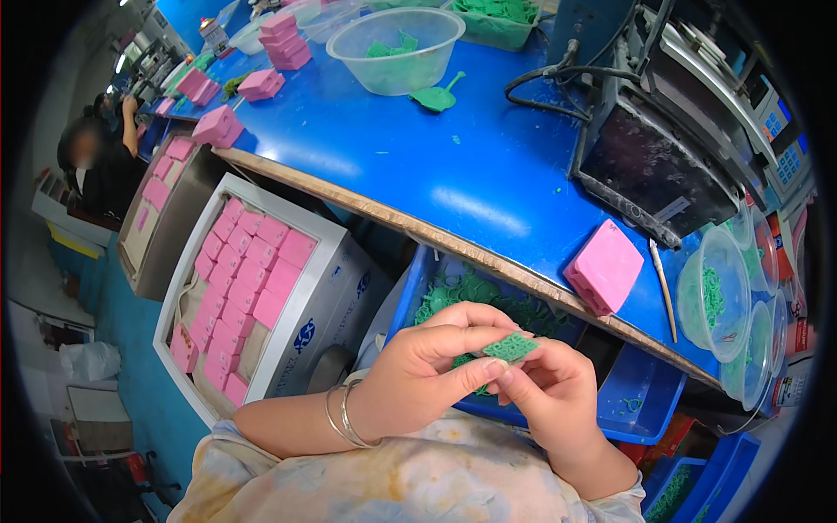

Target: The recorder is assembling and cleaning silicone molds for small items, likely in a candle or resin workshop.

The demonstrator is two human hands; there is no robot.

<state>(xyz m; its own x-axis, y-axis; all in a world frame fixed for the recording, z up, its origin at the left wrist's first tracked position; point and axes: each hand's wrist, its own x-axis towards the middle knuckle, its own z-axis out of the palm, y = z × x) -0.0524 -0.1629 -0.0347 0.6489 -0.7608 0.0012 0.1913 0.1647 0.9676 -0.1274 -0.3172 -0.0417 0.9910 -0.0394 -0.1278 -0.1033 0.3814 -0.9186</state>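
Both hands meet over my lap, in front of the table edge. Between their fingertips is a small green patterned wax-like piece (512,348) with an openwork surface. My left hand (436,353) pinches it from the left, thumb in front. My right hand (554,379) closes on its right side with thumb and fingers. Beneath the hands, a blue bin (412,292) holds many loose green bits, partly hidden by my fingers. On the table beyond the right hand lies a stack of pink blocks (606,266), with a thin wooden-handled tool (664,292) beside it.
A dark machine (658,161) with cables occupies the table's right side. Clear plastic bowls (715,296) stand right; another bowl (392,61) and a green leaf-shaped piece (438,96) lie farther back. At left, a grey-white case (301,253) holds many pink blocks. A person (96,161) sits far left.
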